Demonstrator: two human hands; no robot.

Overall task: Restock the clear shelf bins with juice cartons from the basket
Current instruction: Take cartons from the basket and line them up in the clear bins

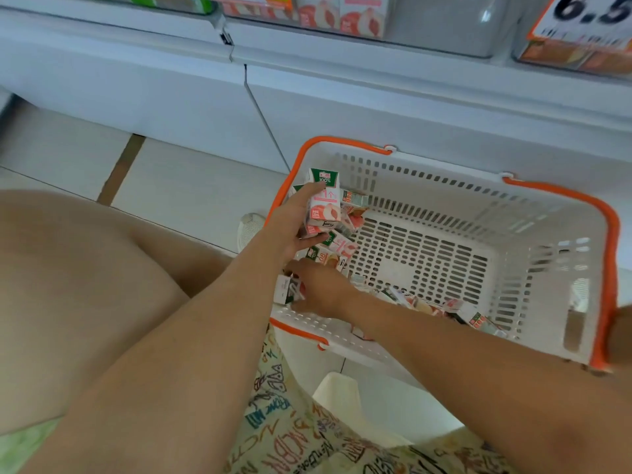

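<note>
Bright, even, diffuse light, no hard shadows. Soft shadow under the white perforated plastic basket with orange handles. Glare on the clear plastic shelf bin up top. Wide-angle bending at edges: white shelf front curves. Overall soft; the orange-edged price card smears, carton print barely legible.
</note>
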